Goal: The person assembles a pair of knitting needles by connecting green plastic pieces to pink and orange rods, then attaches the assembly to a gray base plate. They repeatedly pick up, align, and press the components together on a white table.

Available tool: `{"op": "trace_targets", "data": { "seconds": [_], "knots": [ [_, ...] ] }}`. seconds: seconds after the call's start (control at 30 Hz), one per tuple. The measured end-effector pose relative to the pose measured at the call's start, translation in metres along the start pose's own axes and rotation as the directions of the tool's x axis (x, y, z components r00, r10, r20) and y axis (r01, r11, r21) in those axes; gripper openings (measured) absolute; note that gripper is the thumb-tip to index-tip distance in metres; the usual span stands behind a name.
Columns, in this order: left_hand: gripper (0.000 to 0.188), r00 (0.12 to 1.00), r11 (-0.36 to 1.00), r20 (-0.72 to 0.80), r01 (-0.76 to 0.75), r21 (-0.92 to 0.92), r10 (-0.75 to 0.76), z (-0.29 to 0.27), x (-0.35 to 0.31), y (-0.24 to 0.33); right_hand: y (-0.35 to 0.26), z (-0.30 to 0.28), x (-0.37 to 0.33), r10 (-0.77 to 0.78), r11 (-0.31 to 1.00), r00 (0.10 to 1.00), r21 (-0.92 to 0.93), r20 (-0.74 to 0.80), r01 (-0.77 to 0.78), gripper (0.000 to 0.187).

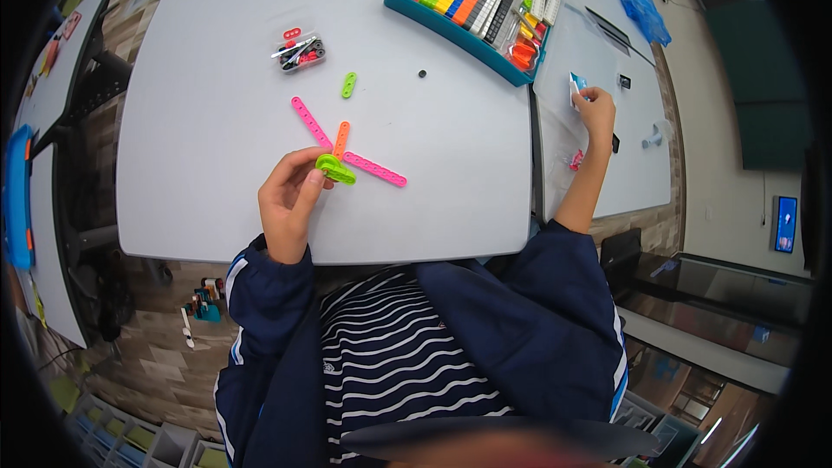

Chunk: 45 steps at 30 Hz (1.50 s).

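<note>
My left hand (290, 195) is closed on a lime-green construction piece (334, 168) with a rounded top, held just over the white table. Right beyond it are an orange perforated beam (342, 139) and two pink perforated beams, one (310, 123) slanting up to the left and the other (375, 170) to the right. Whether these beams join the green piece I cannot tell. Off to the right, my right hand (595, 113) has its fingers closed at a small blue-and-white packet or card (577, 87) over the neighbouring table.
A short green beam (349, 85) and a small black round part (422, 74) lie farther back. A clear box of small parts (301, 54) stands at the back left. The teal tray (468, 13) of sorted bricks sits at the far right. A blue plastic bag (637, 4) lies beyond.
</note>
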<state>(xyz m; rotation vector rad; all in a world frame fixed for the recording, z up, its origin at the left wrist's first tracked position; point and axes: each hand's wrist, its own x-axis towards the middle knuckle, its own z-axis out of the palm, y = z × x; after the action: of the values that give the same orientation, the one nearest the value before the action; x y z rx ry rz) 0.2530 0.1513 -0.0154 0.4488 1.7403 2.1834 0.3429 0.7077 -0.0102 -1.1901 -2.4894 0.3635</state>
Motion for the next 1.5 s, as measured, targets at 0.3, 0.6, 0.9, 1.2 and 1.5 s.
{"op": "trace_targets", "data": {
  "seconds": [0.3,0.6,0.9,1.2,1.5],
  "knots": [
    [0.028,1.000,1.000,0.004,0.001,-0.018,-0.001,0.000,-0.001,0.001,-0.030,-0.026,-0.010,-0.023,0.889,0.996,0.455,-0.084,0.059,0.026],
    [0.028,1.000,1.000,0.001,0.004,-0.010,-0.004,0.000,-0.001,0.001,-0.177,0.028,0.000,-0.458,0.723,0.874,0.505,-0.162,0.472,0.028],
    [0.026,1.000,1.000,-0.005,-0.005,0.003,0.005,0.001,0.000,-0.001,-0.191,0.052,-0.027,-0.651,0.750,0.724,-0.047,-0.228,0.660,0.046],
    [0.024,1.000,0.998,-0.007,-0.006,0.066,0.006,0.004,0.001,0.000,-0.187,0.072,-0.042,-0.691,0.723,0.722,-0.003,-0.025,0.691,0.060],
    [0.023,1.000,0.995,-0.014,-0.008,0.104,0.010,0.005,0.001,0.000,-0.194,0.072,-0.035,-0.655,0.713,0.734,0.178,-0.176,0.679,0.025]
  ]
}}
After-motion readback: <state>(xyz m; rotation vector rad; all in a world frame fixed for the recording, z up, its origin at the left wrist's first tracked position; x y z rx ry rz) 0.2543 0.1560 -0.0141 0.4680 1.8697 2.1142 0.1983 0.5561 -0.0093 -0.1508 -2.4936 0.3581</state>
